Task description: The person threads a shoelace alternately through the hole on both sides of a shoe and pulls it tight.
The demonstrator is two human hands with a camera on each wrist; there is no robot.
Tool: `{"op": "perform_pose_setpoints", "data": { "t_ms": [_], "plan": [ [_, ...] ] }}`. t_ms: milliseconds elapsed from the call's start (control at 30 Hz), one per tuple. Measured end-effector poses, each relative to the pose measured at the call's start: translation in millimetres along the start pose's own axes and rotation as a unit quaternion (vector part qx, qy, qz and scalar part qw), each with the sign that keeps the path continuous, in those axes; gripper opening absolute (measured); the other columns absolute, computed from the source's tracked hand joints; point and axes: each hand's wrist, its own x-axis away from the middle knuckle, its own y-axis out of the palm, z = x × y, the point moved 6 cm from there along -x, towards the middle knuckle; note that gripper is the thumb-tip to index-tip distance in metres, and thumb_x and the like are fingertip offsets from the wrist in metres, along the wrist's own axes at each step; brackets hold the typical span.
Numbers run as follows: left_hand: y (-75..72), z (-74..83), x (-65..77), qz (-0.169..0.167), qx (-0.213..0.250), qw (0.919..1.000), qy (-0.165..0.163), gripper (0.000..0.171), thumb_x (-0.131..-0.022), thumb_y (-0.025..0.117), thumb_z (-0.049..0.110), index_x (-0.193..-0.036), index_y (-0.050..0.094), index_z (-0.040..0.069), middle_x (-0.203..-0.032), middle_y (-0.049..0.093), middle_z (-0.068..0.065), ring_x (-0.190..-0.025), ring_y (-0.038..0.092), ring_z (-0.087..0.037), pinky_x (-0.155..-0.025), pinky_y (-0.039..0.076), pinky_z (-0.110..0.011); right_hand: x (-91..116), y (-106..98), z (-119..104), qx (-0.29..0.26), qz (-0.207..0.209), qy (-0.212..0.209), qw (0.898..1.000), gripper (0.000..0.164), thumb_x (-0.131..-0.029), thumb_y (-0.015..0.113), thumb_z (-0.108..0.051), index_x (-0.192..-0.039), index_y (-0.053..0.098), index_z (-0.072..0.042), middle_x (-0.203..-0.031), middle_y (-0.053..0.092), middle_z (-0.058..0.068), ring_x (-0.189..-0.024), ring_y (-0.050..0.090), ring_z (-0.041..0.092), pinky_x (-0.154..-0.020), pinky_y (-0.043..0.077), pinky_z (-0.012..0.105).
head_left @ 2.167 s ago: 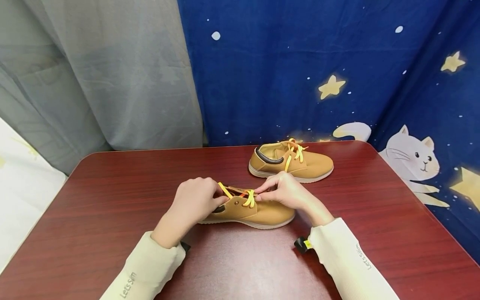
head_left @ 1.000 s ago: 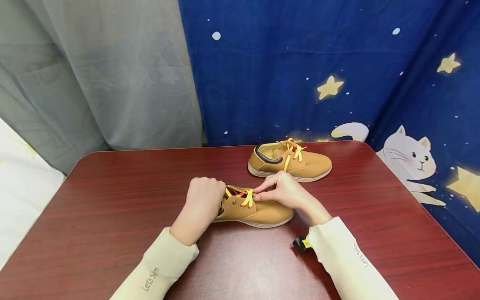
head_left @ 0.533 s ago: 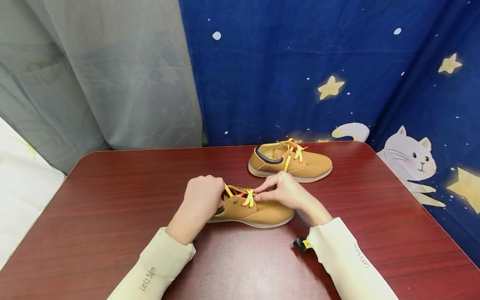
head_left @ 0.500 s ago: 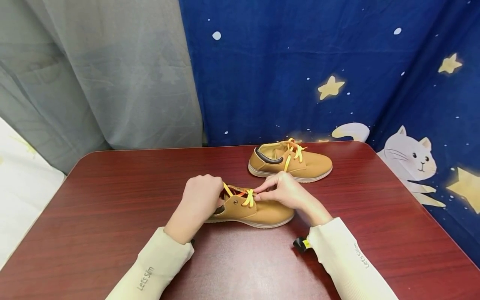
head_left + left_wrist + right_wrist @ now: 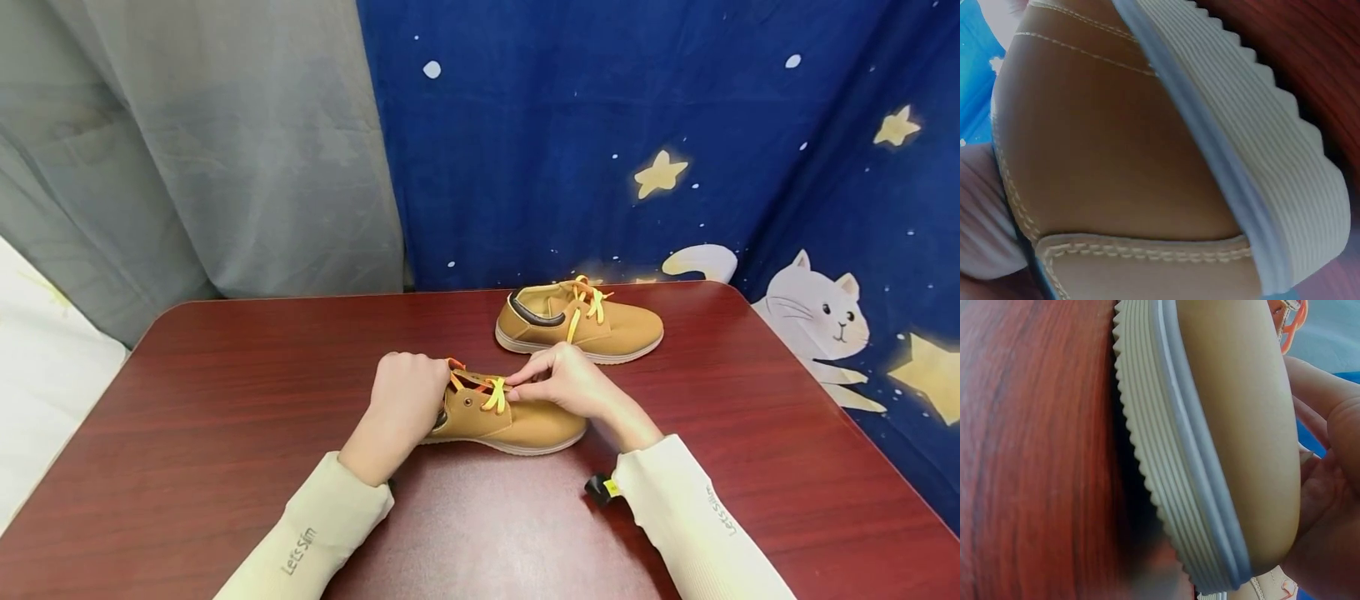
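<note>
A tan shoe (image 5: 517, 421) with a yellow lace (image 5: 495, 396) lies on the red-brown table (image 5: 225, 400), toe to the right. My left hand (image 5: 408, 392) is curled over its heel end and pinches the lace end near the collar. My right hand (image 5: 562, 379) pinches the lace at the eyelets on the far side. The left wrist view is filled by the shoe's heel (image 5: 1116, 156) and ribbed sole (image 5: 1272, 156). The right wrist view shows the toe (image 5: 1241, 425), the sole (image 5: 1166, 456) and my fingers (image 5: 1335, 444) behind it.
A second tan shoe (image 5: 581, 325) with tied yellow laces stands at the table's far edge. Behind hang a grey curtain (image 5: 195, 142) and a blue star-and-cat cloth (image 5: 675, 142). A small black and yellow clip (image 5: 602, 489) shows at my right cuff.
My left hand has shifted slightly right toward the shoe's collar and drawn the lace end in with it. The right hand and both shoes have hardly moved.
</note>
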Motion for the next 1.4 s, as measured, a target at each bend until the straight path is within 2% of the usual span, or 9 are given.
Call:
{"op": "perform_pose_setpoints", "data": {
  "t_ms": [200,367,500,667,767,833,1033,1267,1400],
  "plan": [
    [3.3,-0.6,-1.0,0.012,0.009,0.9996,-0.026,0.023,-0.072,0.073,0.002,-0.057,0.062,0.016,-0.053,0.061,-0.004,-0.048,0.055,-0.023,-0.048,0.04,-0.033,1,0,4,-0.01,0.005,0.0,1.0,0.017,-0.078,0.087,-0.021,-0.093,0.083,-0.015,-0.083,0.077,-0.001,-0.072,0.06,0.003,-0.065,0.045,0.021],
    [3.6,1.5,-0.1,0.048,-0.001,0.9988,-0.012,0.025,-0.07,0.074,0.001,-0.054,0.063,0.017,-0.051,0.061,-0.003,-0.046,0.054,-0.022,-0.048,0.037,-0.031,1,0,4,-0.014,0.006,0.002,1.0,0.016,-0.078,0.087,-0.02,-0.093,0.084,-0.016,-0.084,0.077,-0.001,-0.073,0.062,0.003,-0.066,0.046,0.02],
    [-1.2,-2.8,1.0,0.059,0.039,0.9974,-0.01,0.024,-0.069,0.076,0.001,-0.055,0.061,0.015,-0.053,0.061,-0.005,-0.047,0.056,-0.025,-0.047,0.041,-0.034,2,0,6,-0.008,0.006,0.009,1.0,0.016,-0.078,0.087,-0.02,-0.093,0.084,-0.018,-0.084,0.077,-0.004,-0.075,0.063,0.003,-0.067,0.048,0.02],
    [-15.1,-19.3,4.5,0.02,0.13,0.9913,-0.012,0.023,-0.07,0.076,0.005,-0.059,0.059,0.015,-0.056,0.06,0.0,-0.053,0.057,-0.022,-0.052,0.046,-0.039,4,1,5,-0.007,0.004,0.01,1.0,0.016,-0.078,0.086,-0.019,-0.093,0.084,-0.018,-0.085,0.077,-0.005,-0.076,0.064,0.003,-0.068,0.048,0.02],
    [-20.4,-32.5,6.7,-0.025,0.2,0.9791,-0.026,0.018,-0.077,0.072,0.004,-0.067,0.062,0.015,-0.071,0.063,0.001,-0.067,0.06,-0.021,-0.065,0.05,-0.038,4,2,4,-0.008,0.001,0.005,1.0,0.016,-0.079,0.086,-0.019,-0.094,0.084,-0.018,-0.086,0.078,-0.005,-0.077,0.064,0.003,-0.069,0.048,0.02],
    [-21.5,-40.9,7.8,-0.055,0.26,0.9634,-0.039,0.015,-0.083,0.071,0.005,-0.075,0.065,0.015,-0.083,0.064,-0.002,-0.075,0.06,-0.02,-0.071,0.05,-0.037,3,2,4,-0.007,0.0,0.005,1.0,0.016,-0.079,0.086,-0.019,-0.094,0.083,-0.018,-0.086,0.078,-0.005,-0.076,0.064,0.003,-0.068,0.048,0.021],
    [-18.9,-54.3,6.1,-0.117,0.437,0.8892,-0.069,0.001,-0.095,0.067,0.01,-0.095,0.066,0.01,-0.083,0.073,-0.002,-0.072,0.061,-0.011,-0.067,0.047,-0.026,3,1,3,-0.008,-0.002,0.004,1.0,0.016,-0.078,0.086,-0.019,-0.094,0.083,-0.016,-0.086,0.078,-0.002,-0.074,0.063,0.003,-0.066,0.048,0.021],
    [-6.2,-46.9,-0.2,-0.148,0.582,0.7935,-0.098,0.035,-0.095,0.066,0.005,-0.13,0.063,-0.002,-0.096,0.078,-0.014,-0.079,0.07,-0.01,-0.068,0.054,-0.02,3,-1,2,-0.017,0.002,-0.002,1.0,0.017,-0.078,0.087,-0.018,-0.094,0.083,-0.014,-0.086,0.078,0.001,-0.074,0.061,0.003,-0.066,0.047,0.02],
    [-1.0,-42.7,-1.6,-0.146,0.628,0.7584,-0.096,0.029,-0.098,0.063,0.006,-0.125,0.066,-0.005,-0.099,0.077,-0.019,-0.083,0.072,-0.01,-0.07,0.057,-0.02,2,-1,3,-0.014,0.002,-0.005,1.0,0.017,-0.078,0.087,-0.018,-0.094,0.083,-0.015,-0.087,0.078,0.0,-0.074,0.062,0.002,-0.066,0.048,0.02]
  ]
}}
